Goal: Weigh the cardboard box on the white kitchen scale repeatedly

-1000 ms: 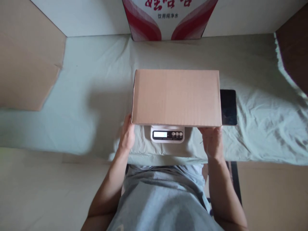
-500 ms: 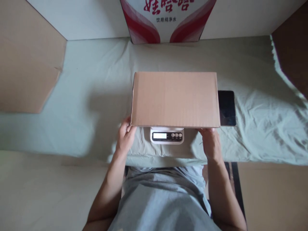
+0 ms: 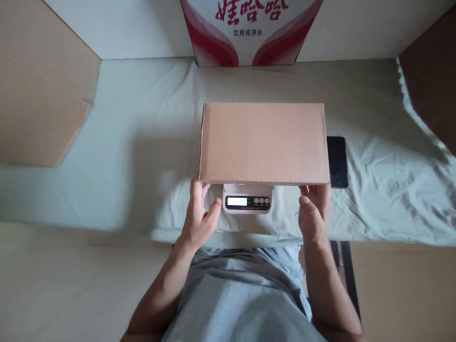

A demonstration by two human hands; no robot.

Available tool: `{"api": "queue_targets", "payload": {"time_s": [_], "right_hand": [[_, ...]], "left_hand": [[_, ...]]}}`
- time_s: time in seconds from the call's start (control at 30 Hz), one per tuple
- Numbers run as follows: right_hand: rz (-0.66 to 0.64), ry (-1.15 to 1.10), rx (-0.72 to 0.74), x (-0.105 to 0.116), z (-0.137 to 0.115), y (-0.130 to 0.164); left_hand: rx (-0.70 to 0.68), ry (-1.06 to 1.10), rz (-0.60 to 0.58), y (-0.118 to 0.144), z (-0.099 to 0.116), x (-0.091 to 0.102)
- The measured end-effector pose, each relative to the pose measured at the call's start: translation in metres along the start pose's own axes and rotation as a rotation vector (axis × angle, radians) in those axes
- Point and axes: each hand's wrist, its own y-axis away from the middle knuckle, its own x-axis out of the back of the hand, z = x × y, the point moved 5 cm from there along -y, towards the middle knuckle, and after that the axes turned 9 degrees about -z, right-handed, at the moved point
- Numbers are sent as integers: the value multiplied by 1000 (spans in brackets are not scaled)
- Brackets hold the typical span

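A cardboard box (image 3: 264, 142) partly hides a scale (image 3: 247, 210).

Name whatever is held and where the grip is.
It cannot be told: the left hand and right hand are at the near corners of the cardboard box, thumbs off it, fingertips partly hidden.

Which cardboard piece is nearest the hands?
The brown box above the white scale: the left hand and right hand are at its near corners, while the large cardboard on the left and the red-printed panel behind stand well away.
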Motion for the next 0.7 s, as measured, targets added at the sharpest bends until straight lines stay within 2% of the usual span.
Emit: {"api": "queue_targets", "payload": {"time_s": [0.13, 0.23, 0.3, 0.47, 0.7], "right_hand": [[-22, -7, 64, -5, -15, -20], [-74, -6, 130, -10, -24, -47], [-98, -23, 150, -13, -22, -67], [-126, 25, 100, -16, 4, -104], [-160, 40, 21, -15, 34, -114]], "left_hand": [[-111, -47, 0, -24, 11, 3], [-222, -76, 52, -56, 15, 14], [-243, -59, 68, -79, 12, 19], [-152, 85, 87, -121, -10, 21], [-59, 84, 109, -131, -40, 13]]}}
